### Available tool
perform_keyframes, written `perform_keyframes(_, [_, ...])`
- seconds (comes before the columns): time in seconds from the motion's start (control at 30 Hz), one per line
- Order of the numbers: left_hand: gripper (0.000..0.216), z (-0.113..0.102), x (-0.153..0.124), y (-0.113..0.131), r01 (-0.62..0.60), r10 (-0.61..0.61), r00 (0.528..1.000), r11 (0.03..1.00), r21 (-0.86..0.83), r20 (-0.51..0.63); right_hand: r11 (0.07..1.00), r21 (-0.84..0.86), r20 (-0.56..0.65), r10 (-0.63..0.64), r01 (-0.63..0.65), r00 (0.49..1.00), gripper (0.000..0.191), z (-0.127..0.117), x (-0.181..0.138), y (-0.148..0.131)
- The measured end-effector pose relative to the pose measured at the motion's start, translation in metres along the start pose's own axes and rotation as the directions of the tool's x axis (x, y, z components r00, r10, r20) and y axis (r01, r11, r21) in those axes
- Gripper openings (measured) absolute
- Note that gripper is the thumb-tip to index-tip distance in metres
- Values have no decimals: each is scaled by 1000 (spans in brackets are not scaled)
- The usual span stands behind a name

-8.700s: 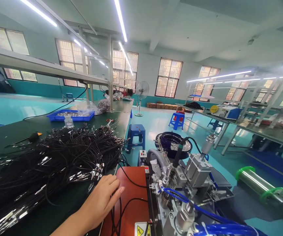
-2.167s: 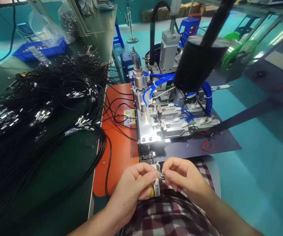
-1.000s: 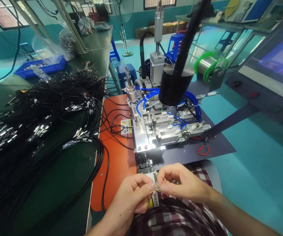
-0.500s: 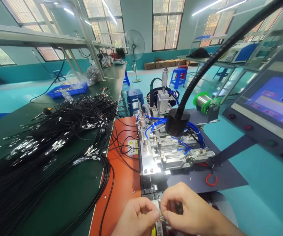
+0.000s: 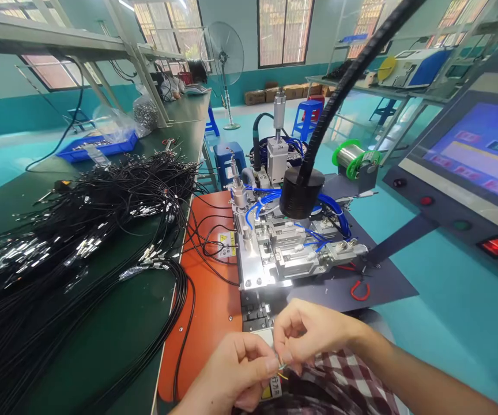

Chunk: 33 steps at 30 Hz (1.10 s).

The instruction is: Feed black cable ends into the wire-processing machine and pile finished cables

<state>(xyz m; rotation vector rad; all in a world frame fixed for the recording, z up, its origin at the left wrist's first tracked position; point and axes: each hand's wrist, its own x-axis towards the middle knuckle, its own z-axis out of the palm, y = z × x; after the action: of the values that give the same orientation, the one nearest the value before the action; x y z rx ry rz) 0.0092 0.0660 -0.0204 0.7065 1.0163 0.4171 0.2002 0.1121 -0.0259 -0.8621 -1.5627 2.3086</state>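
Observation:
My left hand (image 5: 237,372) and my right hand (image 5: 307,331) meet at the bottom of the view, in front of a small metal machine (image 5: 287,242). Both pinch the end of a thin cable with fine coloured wires (image 5: 280,365) between thumb and fingertips. The cable end sits just over my checked-cloth lap (image 5: 339,380). A yellow-and-white label (image 5: 270,389) shows under my left hand.
A big heap of black cables with metal ends (image 5: 80,230) covers the green bench (image 5: 114,351) at left. An orange mat (image 5: 210,305) lies beside the machine. A black lamp head on a flexible arm (image 5: 301,193) hangs over it. A control panel with a screen (image 5: 478,155) stands right.
The camera tilted up and then slightly down; my hands stayed pinched together on the wire ends. Much earlier my left hand lay flat by the cable heap.

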Motion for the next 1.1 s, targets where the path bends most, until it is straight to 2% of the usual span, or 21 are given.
perform_keyframes(0.13, [36,-1,1,-1,11,-11,1000,1000,-15,25,999,-46,11,-26,26,1000,12,-2,1,1])
perform_keyframes(0.27, [35,-2,2,0,10,-10,1000,1000,-24,17,970,-220,-28,-107,98,994,9,-2,-1,3])
perform_keyframes(0.37, [35,-1,2,0,-27,27,999,1000,9,-35,934,-339,-95,-154,114,983,7,0,-5,-1])
perform_keyframes(0.47, [37,1,4,-1,-95,101,990,994,57,-102,922,-373,-173,-182,107,968,6,4,-7,-5])
perform_keyframes(0.6, [39,2,6,-1,-176,186,965,982,71,-184,946,-304,-350,-218,110,911,12,13,-7,-2])
perform_keyframes(0.77, [39,0,8,-3,-177,172,948,984,7,-268,985,-166,-537,-133,50,833,10,30,0,12])
perform_keyframes(0.93, [38,1,9,-3,-181,173,944,983,-5,-282,974,-219,-617,-190,66,764,13,44,6,32])
perform_keyframes(1.1, [37,1,10,-1,-190,182,949,982,-5,-259,965,-242,-649,-242,105,721,18,43,4,36])
